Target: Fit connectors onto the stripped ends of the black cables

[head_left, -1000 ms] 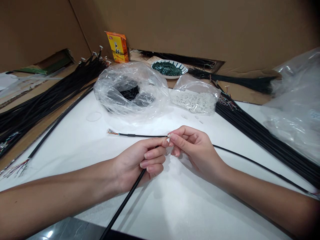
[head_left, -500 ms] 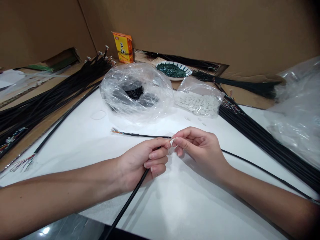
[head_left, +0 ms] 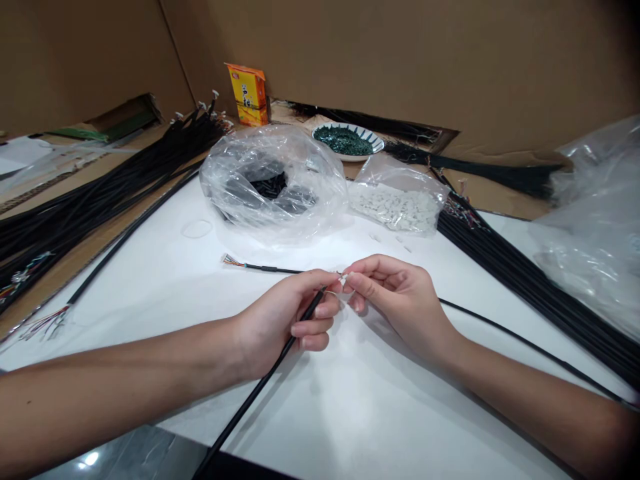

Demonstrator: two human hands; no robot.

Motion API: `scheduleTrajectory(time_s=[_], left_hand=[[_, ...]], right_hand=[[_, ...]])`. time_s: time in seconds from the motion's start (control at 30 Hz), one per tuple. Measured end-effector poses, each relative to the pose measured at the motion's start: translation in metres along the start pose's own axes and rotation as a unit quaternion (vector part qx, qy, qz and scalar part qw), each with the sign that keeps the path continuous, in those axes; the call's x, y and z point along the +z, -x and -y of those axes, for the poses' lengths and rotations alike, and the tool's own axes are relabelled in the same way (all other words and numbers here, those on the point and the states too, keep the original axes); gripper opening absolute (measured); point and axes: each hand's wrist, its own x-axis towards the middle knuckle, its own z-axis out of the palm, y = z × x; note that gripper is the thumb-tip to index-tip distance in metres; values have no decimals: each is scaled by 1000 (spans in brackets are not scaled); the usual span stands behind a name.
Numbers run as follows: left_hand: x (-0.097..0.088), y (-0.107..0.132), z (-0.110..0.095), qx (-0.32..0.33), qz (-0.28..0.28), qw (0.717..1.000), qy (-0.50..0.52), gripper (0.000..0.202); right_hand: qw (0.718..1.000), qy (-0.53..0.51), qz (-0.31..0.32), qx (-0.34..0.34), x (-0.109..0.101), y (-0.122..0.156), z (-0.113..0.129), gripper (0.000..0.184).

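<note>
My left hand (head_left: 295, 320) is closed on a black cable (head_left: 265, 380), thumb and forefinger pinching the thin wires at its end. The cable runs from the fingers down past the table's near edge. Between the two sets of fingertips is a small white connector (head_left: 343, 279), which my right hand (head_left: 390, 293) pinches with thumb and forefinger. The fingertips partly hide the wires and connector. Behind my hands lies another black cable (head_left: 270, 269) with a white connector (head_left: 226, 259) and coloured wires at its left end.
A clear bag of black pieces (head_left: 273, 187), a bag of white connectors (head_left: 395, 207) and a plate of dark green bits (head_left: 377, 143) stand behind. Black cable bundles lie left (head_left: 115, 173) and right (head_left: 530, 287). A yellow box (head_left: 247, 97) stands against cardboard.
The black cable now lies across the front of my left palm, its end higher near the fingertips. A thin wire shows below the fingertips. My right hand has hardly moved.
</note>
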Motion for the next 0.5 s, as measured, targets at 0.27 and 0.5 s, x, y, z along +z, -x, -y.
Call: scheduleTrajectory(time_s=[0.27, 0.5], left_hand=[[-1, 0, -2, -23, 10, 997, 77, 12], [-2, -1, -2, -31, 7, 993, 118, 8]], right_hand=[[1000, 26, -1, -9, -2, -2, -3, 11], [1000, 20, -1, -2, -1, 0, 0, 9]])
